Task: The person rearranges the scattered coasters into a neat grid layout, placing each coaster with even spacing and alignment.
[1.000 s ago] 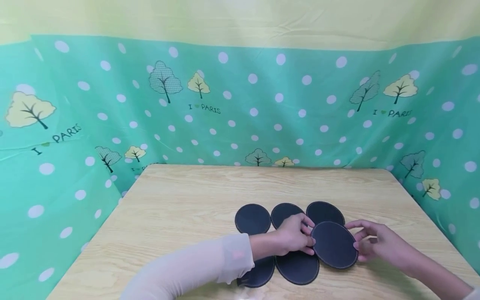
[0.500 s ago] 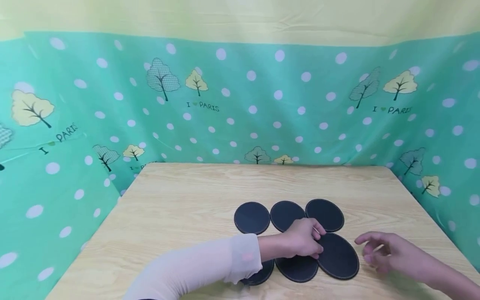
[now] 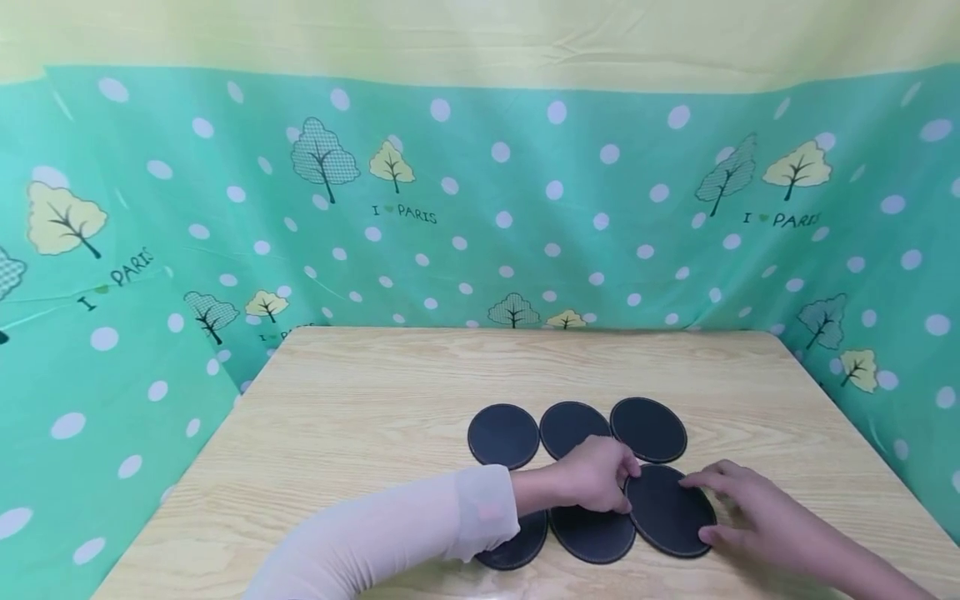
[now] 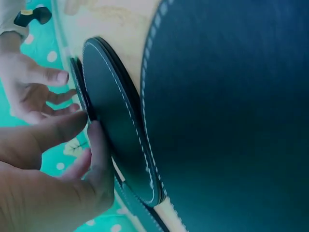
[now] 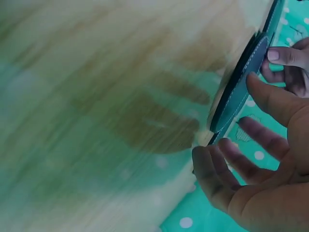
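Observation:
Several round black coasters with light edge stitching lie in two rows on the table. My left hand [image 3: 596, 475] reaches across the front middle coaster [image 3: 592, 537] and partly covers the back middle coaster [image 3: 573, 427]. Its thumb and fingertips rest at the left edge of the front right coaster [image 3: 667, 517]. From the other side, my right hand [image 3: 750, 521] touches that coaster's right edge, with thumb and forefinger spread apart. In the right wrist view the right thumb lies against the coaster [image 5: 241, 92] and the other fingers are loosely bent.
The back row also holds a left coaster [image 3: 504, 436] and a right coaster [image 3: 648, 429]. My left sleeve partly hides the front left coaster [image 3: 517, 546]. A wooden table [image 3: 360, 400] carries them all, with a green dotted curtain [image 3: 450, 208] around it.
The front right coaster has come down from between both hands onto the table and shifted slightly left. My right hand let go, drew back right, then returned to its edge.

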The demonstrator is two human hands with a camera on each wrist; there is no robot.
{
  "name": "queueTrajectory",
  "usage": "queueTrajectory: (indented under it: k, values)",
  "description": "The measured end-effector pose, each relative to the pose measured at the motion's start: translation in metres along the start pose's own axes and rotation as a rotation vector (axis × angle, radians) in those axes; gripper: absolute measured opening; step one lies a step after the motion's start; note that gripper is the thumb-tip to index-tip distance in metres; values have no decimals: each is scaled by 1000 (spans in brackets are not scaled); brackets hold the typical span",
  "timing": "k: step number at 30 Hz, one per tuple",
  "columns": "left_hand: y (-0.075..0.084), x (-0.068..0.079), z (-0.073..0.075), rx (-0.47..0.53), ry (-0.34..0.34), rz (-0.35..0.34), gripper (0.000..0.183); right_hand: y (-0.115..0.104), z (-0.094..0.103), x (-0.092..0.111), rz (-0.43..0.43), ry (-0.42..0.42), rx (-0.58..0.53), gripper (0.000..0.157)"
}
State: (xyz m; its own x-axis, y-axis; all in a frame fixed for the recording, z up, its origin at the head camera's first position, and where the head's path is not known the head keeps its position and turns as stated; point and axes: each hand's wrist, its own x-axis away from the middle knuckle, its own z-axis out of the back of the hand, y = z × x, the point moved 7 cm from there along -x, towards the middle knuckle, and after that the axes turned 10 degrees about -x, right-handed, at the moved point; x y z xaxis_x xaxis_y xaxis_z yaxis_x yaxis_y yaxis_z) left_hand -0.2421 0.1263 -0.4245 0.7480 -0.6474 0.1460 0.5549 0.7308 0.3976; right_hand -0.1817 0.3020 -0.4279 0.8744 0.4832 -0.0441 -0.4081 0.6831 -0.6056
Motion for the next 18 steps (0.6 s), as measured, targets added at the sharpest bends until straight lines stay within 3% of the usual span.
queueTrajectory:
  k: [3,5,14,18]
  values:
    - [9,0,0,-208,-21,-156,35,-1,-6,-2,-57,-74,40,50]
    - [13,1,0,-284,-25,-230,34,-3,-7,-3,-62,-102,52,47]
    - [23,4,-3,-449,-27,-313,31,-2,-5,-3,-39,-138,81,40]
    - [22,5,-5,-467,-20,-333,34,0,-4,-2,-72,-151,77,47]
